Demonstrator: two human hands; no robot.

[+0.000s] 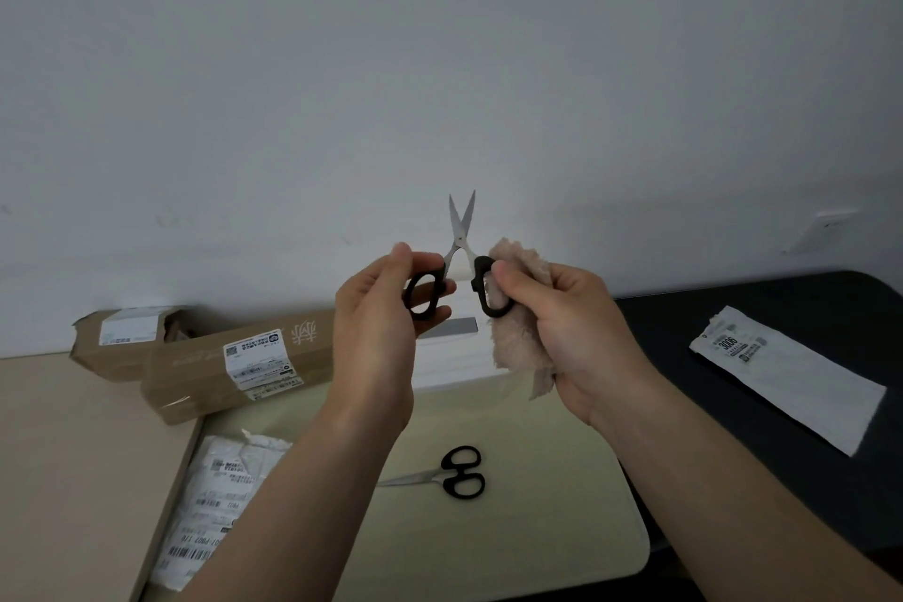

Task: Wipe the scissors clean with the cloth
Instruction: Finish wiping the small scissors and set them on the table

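A pair of black-handled scissors [461, 235] is held up in the air in front of the wall, blades parted and pointing up. My left hand [378, 323] pinches its left handle loop between thumb and fingers. My right hand [562, 328] grips a fluffy beige cloth [520, 328] and, through it, the right handle loop; my thumb presses on that loop. The cloth hangs down below my palm.
A second pair of black-handled scissors [447, 474] lies on the pale table [562, 504] below my hands. Two cardboard parcels [234, 367] lie at the left, a white mailer bag [220, 494] near the front left. Another white mailer [791, 376] lies on the dark surface [782, 455] at right.
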